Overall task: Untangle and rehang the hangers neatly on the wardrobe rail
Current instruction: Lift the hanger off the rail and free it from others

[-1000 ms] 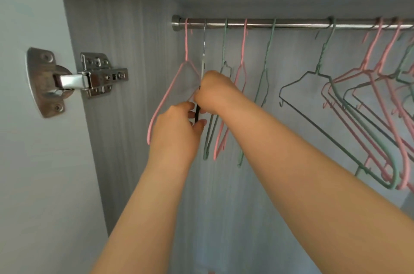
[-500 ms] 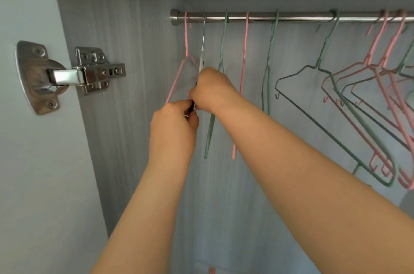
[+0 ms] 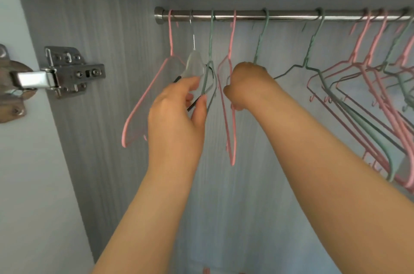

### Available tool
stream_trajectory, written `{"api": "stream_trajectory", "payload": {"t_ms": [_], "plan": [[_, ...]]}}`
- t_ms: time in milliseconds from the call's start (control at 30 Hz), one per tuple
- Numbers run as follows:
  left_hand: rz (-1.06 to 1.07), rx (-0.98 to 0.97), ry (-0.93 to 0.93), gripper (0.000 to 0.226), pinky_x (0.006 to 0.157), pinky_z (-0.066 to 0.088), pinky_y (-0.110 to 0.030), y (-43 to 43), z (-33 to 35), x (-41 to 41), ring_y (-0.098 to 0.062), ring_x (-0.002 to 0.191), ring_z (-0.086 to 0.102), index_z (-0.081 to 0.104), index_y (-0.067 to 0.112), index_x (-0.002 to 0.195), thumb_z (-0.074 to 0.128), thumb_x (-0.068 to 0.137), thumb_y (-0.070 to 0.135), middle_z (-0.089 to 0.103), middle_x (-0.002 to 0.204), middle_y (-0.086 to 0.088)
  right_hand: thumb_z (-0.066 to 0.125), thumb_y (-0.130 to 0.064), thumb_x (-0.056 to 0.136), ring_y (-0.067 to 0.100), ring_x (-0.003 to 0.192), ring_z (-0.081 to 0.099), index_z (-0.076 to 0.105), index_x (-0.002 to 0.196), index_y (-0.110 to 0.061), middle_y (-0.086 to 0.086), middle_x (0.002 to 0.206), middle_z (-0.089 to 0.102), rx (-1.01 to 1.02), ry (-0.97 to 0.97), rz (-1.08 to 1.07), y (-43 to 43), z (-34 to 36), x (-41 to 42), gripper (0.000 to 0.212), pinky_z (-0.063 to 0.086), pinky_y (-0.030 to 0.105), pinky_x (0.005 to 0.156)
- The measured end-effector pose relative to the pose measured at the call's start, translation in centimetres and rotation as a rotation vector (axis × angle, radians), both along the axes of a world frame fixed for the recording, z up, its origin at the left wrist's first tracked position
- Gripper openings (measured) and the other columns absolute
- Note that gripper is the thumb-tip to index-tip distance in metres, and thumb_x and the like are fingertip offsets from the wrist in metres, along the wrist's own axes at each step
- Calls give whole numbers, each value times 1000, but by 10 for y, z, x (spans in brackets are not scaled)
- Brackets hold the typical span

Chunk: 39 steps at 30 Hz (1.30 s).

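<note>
Left hand (image 3: 177, 114) is reaching up with thumb and fingers closing in a pinch on the lower edge of the clear hanger (image 3: 193, 65), whose dark bar is passing between them; the thumb tip is also touching the slim green hanger (image 3: 210, 49) hanging just beside it. Right hand (image 3: 247, 85) is curling into a fist around the green hanger (image 3: 261, 43), gripping it just below the neck. All the hangers are hooking over the rail (image 3: 291, 15). The leftmost pink hanger (image 3: 143, 108) is hanging near the rail's end; the middle pink hanger (image 3: 231, 139) is hanging between the two hands. Farther right, a tangled cluster (image 3: 358, 99) of pink and green hangers is overlapping and tilting. The door hinge (image 3: 69, 72) is showing at far left.
</note>
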<state>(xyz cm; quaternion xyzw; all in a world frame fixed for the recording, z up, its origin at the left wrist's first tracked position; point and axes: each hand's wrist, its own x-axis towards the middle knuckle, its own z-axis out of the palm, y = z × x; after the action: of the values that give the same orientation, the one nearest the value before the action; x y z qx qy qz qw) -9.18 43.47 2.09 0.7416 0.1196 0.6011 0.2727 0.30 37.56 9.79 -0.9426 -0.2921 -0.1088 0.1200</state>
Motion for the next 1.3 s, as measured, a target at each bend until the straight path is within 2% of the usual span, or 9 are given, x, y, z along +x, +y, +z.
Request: {"api": "stream_trajectory", "payload": {"t_ms": [100, 200, 367, 500, 667, 867, 967, 1033, 1300], "plan": [[-233, -42, 58, 28, 75, 47, -9, -26, 12, 4, 3, 75, 60, 60, 13, 111, 57, 84, 6, 59, 84, 16, 57, -9, 89, 28, 105, 59, 52, 124, 3, 19, 114, 61, 78, 41, 4, 5, -5, 7, 38, 44, 26, 69], [-249, 12, 211, 29, 82, 50, -27, -40, 15, 7, -13, 91, 64, 57, 12, 114, 55, 86, 10, 65, 93, 5, 53, -6, 90, 29, 119, 55, 48, 124, 3, 17, 128, 56, 139, 12, -13, -1, -7, 13, 36, 44, 29, 88], [-241, 7, 438, 30, 86, 49, -34, -45, 5, 18, -23, 103, 61, 55, 13, 112, 59, 85, 24, 62, 114, -5, 57, -3, 87, 27, 104, 59, 51, 118, 3, 17, 123, 58, 177, 27, -8, -16, -7, 14, 32, 31, 22, 48], [-243, -35, 482, 29, 82, 50, -38, -49, -4, 22, -24, 91, 65, 56, 11, 115, 56, 87, 18, 65, 109, -9, 49, -3, 91, 17, 60, 45, 43, 72, -7, 9, 82, 49, 209, 38, -14, -18, -10, 23, 21, 29, 22, 44], [-301, -129, 440, 23, 77, 53, -43, -49, -12, 28, -30, 81, 67, 60, 7, 106, 57, 83, 9, 67, 101, -12, 47, -13, 96, 27, 95, 57, 57, 105, -2, 14, 98, 61, 195, 0, -3, -20, -15, 26, 18, 37, 24, 54], [-327, -157, 413, 16, 75, 54, -47, -50, -16, 30, -35, 77, 66, 60, 7, 98, 58, 83, 11, 67, 99, -18, 43, -39, 96, 33, 132, 36, 23, 145, -6, 17, 148, 30, 179, 15, -182, -69, -24, 26, 63, 37, 38, 104], [-332, -152, 409, 14, 73, 54, -48, -49, -16, 29, -35, 77, 66, 61, 6, 95, 58, 83, 11, 67, 99, -18, 39, -32, 99, 26, 88, 60, 40, 132, 3, 16, 113, 61, 547, 409, -65, -64, -41, 31, 48, 47, 32, 76], [-328, -147, 409, 16, 72, 55, -48, -48, -17, 30, -34, 76, 66, 61, 6, 97, 58, 83, 12, 68, 99, -17, 38, -19, 99, 18, 52, 42, 55, 110, 5, 8, 71, 53, 782, 502, -15, -63, -50, 35, 31, 36, 25, 50], [-333, -151, 392, 12, 72, 55, -46, -54, -16, 31, -36, 73, 67, 63, 8, 93, 60, 81, 12, 69, 94, -17, 33, -9, 100, 13, 47, 32, 56, 119, 2, 3, 62, 39, 975, 459, -15, -79, -54, 41, 31, 27, 22, 44]]}}
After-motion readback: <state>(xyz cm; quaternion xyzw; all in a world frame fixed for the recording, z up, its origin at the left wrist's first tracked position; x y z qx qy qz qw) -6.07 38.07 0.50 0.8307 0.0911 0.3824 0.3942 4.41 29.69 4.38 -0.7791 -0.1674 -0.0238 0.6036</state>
